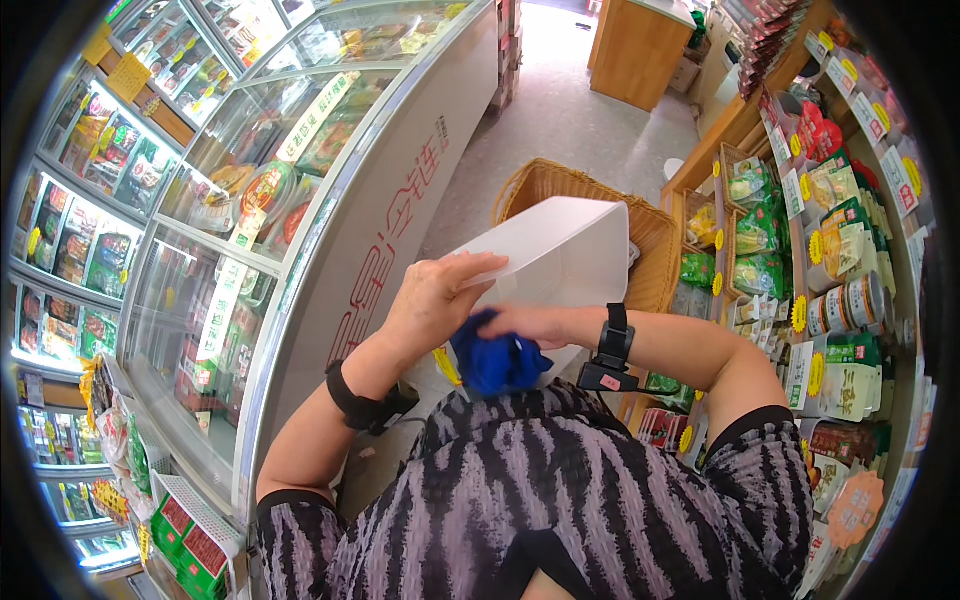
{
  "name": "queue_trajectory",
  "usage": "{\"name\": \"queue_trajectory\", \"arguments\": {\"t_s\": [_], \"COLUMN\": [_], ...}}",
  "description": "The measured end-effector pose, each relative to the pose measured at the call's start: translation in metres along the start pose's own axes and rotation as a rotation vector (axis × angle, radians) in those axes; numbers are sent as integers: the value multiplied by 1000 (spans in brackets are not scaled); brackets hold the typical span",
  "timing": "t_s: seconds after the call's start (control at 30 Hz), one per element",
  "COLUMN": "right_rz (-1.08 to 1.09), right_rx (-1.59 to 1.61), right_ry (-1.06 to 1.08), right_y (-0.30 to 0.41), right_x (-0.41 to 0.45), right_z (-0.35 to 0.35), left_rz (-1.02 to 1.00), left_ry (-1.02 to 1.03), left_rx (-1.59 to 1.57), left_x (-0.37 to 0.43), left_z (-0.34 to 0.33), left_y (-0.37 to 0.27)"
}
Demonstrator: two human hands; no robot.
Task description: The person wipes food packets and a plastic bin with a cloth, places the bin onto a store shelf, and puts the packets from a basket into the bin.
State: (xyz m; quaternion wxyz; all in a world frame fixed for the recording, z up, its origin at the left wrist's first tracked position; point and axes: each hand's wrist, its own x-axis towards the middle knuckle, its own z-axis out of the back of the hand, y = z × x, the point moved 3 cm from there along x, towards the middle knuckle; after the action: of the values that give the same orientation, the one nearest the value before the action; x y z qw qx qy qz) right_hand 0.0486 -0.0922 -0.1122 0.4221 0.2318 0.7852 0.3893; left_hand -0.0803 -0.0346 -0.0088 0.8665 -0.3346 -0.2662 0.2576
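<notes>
A translucent white plastic bin (551, 251) is tilted in front of my body. My left hand (439, 292) grips its near left edge, with the fingers laid along the rim. In my right hand (531, 324) is a bunched blue cloth (499, 356), held against the lower, near part of the bin and slightly blurred. The cloth hides part of the bin there. A yellow tag or strip (448, 365) shows just left of the cloth. Directly behind the bin stands a brown wicker basket (555, 174), partly covered by it.
A glass-topped freezer case (397, 202) runs along my left side, with lit display fridges (97, 195) beyond. On the right, wooden shelves (720, 112) hold packaged food, including several cans (847, 304). A wooden counter (637, 52) stands at the far end of the floor (555, 112).
</notes>
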Motion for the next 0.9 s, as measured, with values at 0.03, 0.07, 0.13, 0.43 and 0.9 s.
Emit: {"name": "queue_trajectory", "arguments": {"t_s": [0.03, 0.07, 0.13, 0.43, 0.9], "right_rz": [-16, 88, 173, 110, -70], "right_rx": [225, 338, 521, -334, -1215], "right_ry": [-62, -76, -27, 277, 564], "right_y": [6, 16, 33, 38, -4], "right_x": [1, 1, 1, -10, -4], "right_z": [-2, -1, 1, -33, -5], "left_rz": [45, 68, 72, 64, -77], "left_ry": [30, 27, 33, -56, -1], "left_rx": [-6, -18, -31, 25, -4], "left_x": [-1, -2, -4, -16, -9], "left_z": [0, 1, 3, 6, -5], "left_y": [1, 2, 3, 8, 4]}}
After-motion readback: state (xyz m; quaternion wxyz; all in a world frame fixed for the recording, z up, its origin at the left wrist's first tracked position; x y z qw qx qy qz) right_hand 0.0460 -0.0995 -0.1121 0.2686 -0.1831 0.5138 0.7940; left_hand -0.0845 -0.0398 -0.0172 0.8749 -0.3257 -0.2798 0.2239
